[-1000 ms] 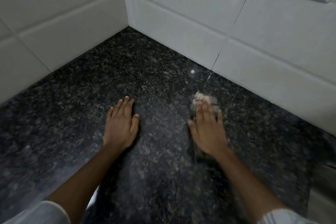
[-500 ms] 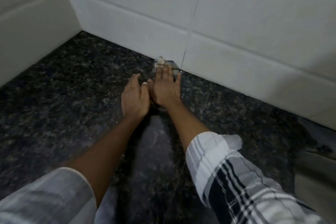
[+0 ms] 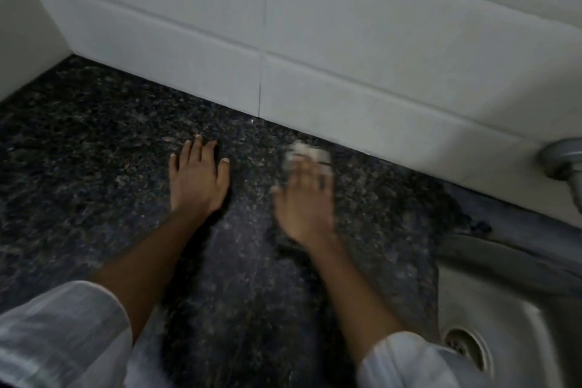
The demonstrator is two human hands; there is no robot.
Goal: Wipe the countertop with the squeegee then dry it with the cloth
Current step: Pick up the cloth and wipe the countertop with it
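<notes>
White wall tiles (image 3: 362, 50) back a dark speckled stone surface (image 3: 94, 151), with a steel sink (image 3: 491, 287) and its drain (image 3: 466, 346) at the right edge and a grey pipe fitting (image 3: 563, 157) on the wall above it. Half a second ago the two hands lay side by side against the tile seam; now they are well apart. The left hand (image 3: 196, 176) rests flat and empty on the surface, fingers spread. The right hand (image 3: 304, 201), blurred with motion, has slid toward the sink and presses palm-down on the cloth (image 3: 307, 154), whose pale edge shows past the fingertips, near the wall. Light sleeves (image 3: 63, 334) cover both forearms.
</notes>
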